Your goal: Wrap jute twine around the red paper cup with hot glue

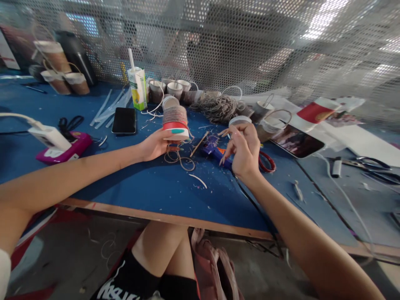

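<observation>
My left hand (156,145) is closed around a paper cup (176,132) lying on its side, with its white and red part toward me. Grey-brown twine (175,116) is wound about the cup's far part, and a loose tail of it loops on the table below. Over a blue hot glue gun (214,153) hovers my right hand (245,148), its fingers bent but apart, with nothing seen in them. Whether a fingertip touches the glue gun, I cannot tell. A thin wooden stick (199,144) lies between the two hands.
Behind lie a twine heap (218,107) and several cups. A juice carton (137,88) and dark phone (124,121) stand left, near a purple power strip (75,148). Rightward are a lit phone (298,139), red-handled scissors (266,161) and black-handled scissors (373,164). Perforated metal (250,50) backs the table.
</observation>
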`<state>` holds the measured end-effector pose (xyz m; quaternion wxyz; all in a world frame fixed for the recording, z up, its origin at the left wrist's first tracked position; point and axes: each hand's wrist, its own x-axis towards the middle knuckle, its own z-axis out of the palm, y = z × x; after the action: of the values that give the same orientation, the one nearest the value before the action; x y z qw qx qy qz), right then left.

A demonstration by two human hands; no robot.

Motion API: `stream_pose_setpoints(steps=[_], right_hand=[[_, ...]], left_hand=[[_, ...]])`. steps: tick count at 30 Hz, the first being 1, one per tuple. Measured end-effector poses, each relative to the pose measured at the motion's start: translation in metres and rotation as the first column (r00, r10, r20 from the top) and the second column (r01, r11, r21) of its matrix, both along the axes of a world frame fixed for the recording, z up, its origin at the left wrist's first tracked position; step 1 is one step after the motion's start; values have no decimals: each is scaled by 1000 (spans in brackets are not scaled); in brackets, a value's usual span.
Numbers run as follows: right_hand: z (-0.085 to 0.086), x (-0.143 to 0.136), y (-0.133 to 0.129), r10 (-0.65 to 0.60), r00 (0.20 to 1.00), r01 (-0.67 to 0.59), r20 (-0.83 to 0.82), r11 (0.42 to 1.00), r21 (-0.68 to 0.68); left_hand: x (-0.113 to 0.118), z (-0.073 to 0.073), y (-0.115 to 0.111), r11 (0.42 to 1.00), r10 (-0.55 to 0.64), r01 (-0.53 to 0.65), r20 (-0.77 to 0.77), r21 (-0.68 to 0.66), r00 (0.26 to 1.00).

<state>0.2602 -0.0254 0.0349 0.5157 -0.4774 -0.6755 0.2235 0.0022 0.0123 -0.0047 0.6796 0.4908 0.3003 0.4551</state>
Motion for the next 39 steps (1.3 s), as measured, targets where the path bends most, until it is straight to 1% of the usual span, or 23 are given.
stream_pose_setpoints(steps=[1, 2, 3, 4, 5, 7, 8, 9, 11, 13, 15, 20, 22, 25, 28, 30, 31, 32, 36, 37, 39], right_hand=[[1, -4, -3, -26, 996, 27, -84, 1000, 14], [3, -8, -7, -5, 989, 7, -148, 1000, 12], [5, -13, -11, 53, 979, -54, -198, 999, 5], [7, -17, -15, 134, 963, -143, -235, 990, -20], [9, -20, -19, 233, 936, -257, -264, 965, -59], [12, -24, -24, 411, 857, -468, -311, 873, -134], [12, -25, -25, 478, 815, -547, -327, 821, -165], [12, -25, -26, 525, 782, -602, -336, 776, -188], [9, -26, -25, 584, 737, -666, -341, 713, -218], [6, -26, -23, 613, 709, -699, -350, 677, -230], [5, -26, -22, 611, 703, -704, -363, 672, -231], [12, -26, -21, 527, 750, -633, -399, 746, -207], [13, -24, -19, 499, 749, -623, -437, 754, -207], [9, -20, -12, 459, 732, -616, -504, 761, -202], [3, -16, -5, 420, 730, -564, -539, 816, -129], [0, -16, -5, 427, 728, -540, -536, 839, -63], [0, -17, -7, 449, 721, -550, -527, 834, -41], [1, -18, -9, 481, 710, -576, -515, 817, -32], [3, -24, -19, 632, 634, -735, -446, 672, -92], [3, -25, -20, 654, 620, -757, -433, 644, -110], [2, -26, -19, 679, 605, -779, -416, 613, -134]], left_hand=[[0, 0, 0, 1000, -10, 10, -7, 0, 1000], [0, 0, 0, 1000, -19, 18, -10, -4, 1000], [0, 0, 0, 1000, -27, 27, -8, -12, 1000], [0, 0, 0, 999, -36, 36, -2, -20, 999], [0, 0, 0, 999, -46, 46, 6, -25, 999], [1, 0, 0, 997, -67, 68, 23, -21, 997], [1, 0, 0, 997, -79, 80, 29, -14, 996], [2, -1, 0, 996, -89, 90, 30, -7, 996], [1, -1, 0, 995, -103, 103, 28, 6, 994], [1, -2, 0, 994, -110, 109, 21, 16, 994], [-1, -3, -1, 993, -113, 112, 21, 26, 993], [-4, -3, -1, 989, -150, 149, 88, 18, 985], [-5, -4, 1, 984, -178, 177, 121, 21, 977], [-6, -6, 3, 978, -209, 204, 156, 47, 965], [-6, -7, 4, 978, -207, 202, 179, 45, 962], [-6, -7, 3, 980, -200, 198, 180, 30, 963], [-6, -7, 3, 980, -198, 196, 172, 26, 965], [-6, -6, 3, 980, -197, 195, 158, 28, 968], [-8, -7, 4, 969, -235, 229, 60, 88, 970], [-8, -8, 5, 965, -250, 244, 47, 98, 967], [-9, -9, 7, 959, -271, 265, 52, 101, 961]])
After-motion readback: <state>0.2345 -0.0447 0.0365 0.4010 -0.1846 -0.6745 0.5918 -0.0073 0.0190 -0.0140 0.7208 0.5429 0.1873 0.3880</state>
